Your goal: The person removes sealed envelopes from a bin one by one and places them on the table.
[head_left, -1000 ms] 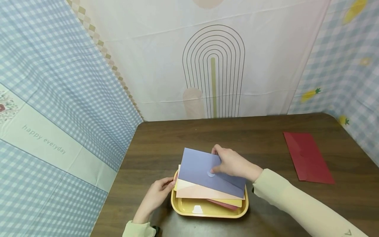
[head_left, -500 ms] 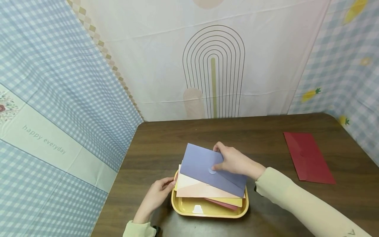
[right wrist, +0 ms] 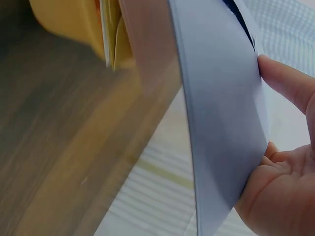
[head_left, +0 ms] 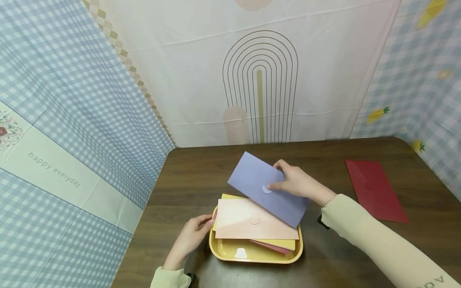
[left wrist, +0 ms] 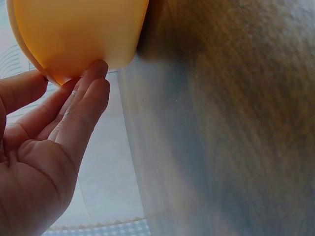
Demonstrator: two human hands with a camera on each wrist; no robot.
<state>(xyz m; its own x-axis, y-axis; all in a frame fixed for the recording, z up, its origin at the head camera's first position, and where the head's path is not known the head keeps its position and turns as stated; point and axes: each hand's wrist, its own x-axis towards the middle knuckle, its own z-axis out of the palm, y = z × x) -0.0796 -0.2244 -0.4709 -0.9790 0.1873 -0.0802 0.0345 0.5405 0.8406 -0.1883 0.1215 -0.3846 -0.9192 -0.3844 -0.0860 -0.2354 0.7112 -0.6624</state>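
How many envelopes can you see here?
At least 5: blue one in the right hand, pink one topmost in the tray, yellow one and red one beneath it, another red one on the table. More may be hidden underneath.

Pale green long sleeves (head_left: pixel 363 234), dark lettering (head_left: pixel 439 279) on right one; black wristbands (head_left: pixel 323 222), partly hidden.

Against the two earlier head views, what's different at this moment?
The right hand, already gripping the purple envelope in both, has drawn it farther up and right in the picture and tilted it more steeply. That uncovers more of the pink envelope, including its round seal. Nothing was let go. Unchanged: the left hand on the yellow tray, and the red envelope at right.
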